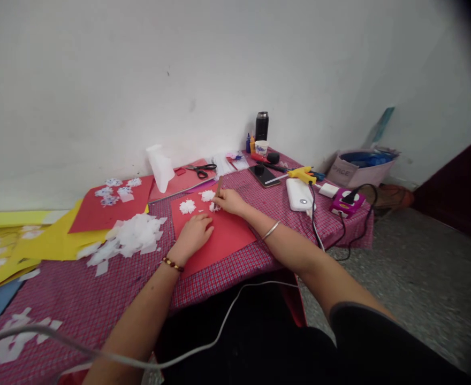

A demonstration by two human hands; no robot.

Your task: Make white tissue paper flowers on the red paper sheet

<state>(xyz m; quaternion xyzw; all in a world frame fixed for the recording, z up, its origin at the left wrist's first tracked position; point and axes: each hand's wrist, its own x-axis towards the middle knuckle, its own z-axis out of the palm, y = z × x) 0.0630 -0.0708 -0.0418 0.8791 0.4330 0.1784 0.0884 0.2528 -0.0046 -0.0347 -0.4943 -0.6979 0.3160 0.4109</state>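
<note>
A red sheet of paper (219, 243) lies on the checked tablecloth in front of me. Near its top edge are white paper flowers, one at the left (187, 207) and another (207, 195) farther right. My right hand (230, 202) pinches a thin brown stick (219, 186), held upright over the sheet. Under its fingertips is a third white paper clump (213, 207), partly hidden. My left hand (195, 233) rests on the sheet's left side, fingers stretched out, with nothing in it.
Cut white paper pieces (139, 235) are heaped at left, beside another red sheet with blue-white flowers (86, 214). Behind are black scissors (203, 170). A phone (264, 175), yellow glue gun (303, 174), white power bank (299, 194) and purple power socket (346, 206) with cords stand right.
</note>
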